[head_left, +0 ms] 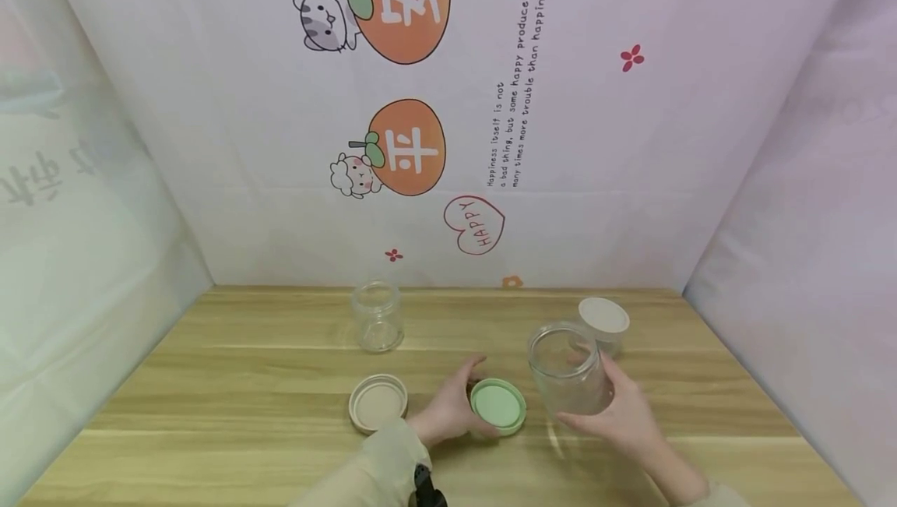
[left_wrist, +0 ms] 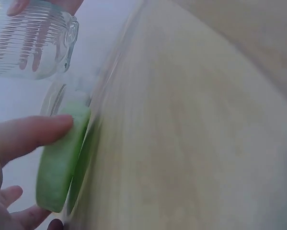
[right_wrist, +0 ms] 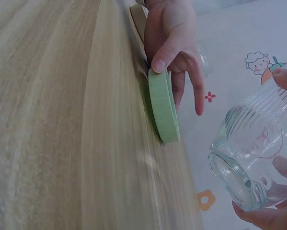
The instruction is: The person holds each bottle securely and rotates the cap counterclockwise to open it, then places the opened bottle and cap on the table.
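My left hand (head_left: 455,407) pinches a round green lid (head_left: 498,407) between thumb and fingers, low at the table; one finger stretches out past the rim. In the right wrist view the green lid (right_wrist: 163,106) appears edge-on, the thumb on its rim. My right hand (head_left: 617,413) grips a clear ribbed glass jar (head_left: 569,382) around its side, raised off the table, right of the lid. The glass jar (right_wrist: 258,139) looks tilted in the right wrist view. Part of the right-hand fingers shows through the glass.
A beige lid (head_left: 378,404) lies left of my left hand. Behind it stands an open clear jar (head_left: 378,320). A jar with a white lid (head_left: 604,315) stands behind the held jar, partly hidden. Printed cloth walls (head_left: 575,242) border the wooden table (head_left: 245,382).
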Demonstrator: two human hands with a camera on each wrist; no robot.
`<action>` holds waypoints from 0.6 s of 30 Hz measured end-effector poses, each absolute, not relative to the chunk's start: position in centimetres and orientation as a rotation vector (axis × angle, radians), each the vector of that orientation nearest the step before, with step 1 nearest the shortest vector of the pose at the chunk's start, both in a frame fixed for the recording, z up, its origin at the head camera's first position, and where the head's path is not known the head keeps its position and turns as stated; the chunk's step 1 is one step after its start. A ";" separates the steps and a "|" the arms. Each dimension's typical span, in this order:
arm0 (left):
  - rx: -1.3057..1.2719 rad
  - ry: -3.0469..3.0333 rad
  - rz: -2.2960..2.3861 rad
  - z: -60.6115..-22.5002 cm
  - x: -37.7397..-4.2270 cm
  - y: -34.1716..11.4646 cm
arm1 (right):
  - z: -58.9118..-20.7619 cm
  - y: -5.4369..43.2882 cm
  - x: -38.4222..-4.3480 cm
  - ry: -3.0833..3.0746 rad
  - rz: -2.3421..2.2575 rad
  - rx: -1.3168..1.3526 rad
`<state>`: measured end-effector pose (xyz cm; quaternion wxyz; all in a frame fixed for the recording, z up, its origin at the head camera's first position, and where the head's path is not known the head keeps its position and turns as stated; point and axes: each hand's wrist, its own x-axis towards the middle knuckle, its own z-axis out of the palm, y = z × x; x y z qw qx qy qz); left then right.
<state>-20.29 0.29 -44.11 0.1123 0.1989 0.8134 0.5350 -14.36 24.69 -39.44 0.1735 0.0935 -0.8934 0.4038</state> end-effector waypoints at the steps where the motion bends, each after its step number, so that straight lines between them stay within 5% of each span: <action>1: 0.588 2.396 1.563 -44.1 -20.3 0.3 | -39.5 24.7 -14.3 -2.531 1.146 0.268; 18: 0.589 2.516 1.452 -43.8 -20.1 0.4 | -40.0 24.4 -14.4 -2.477 1.179 0.326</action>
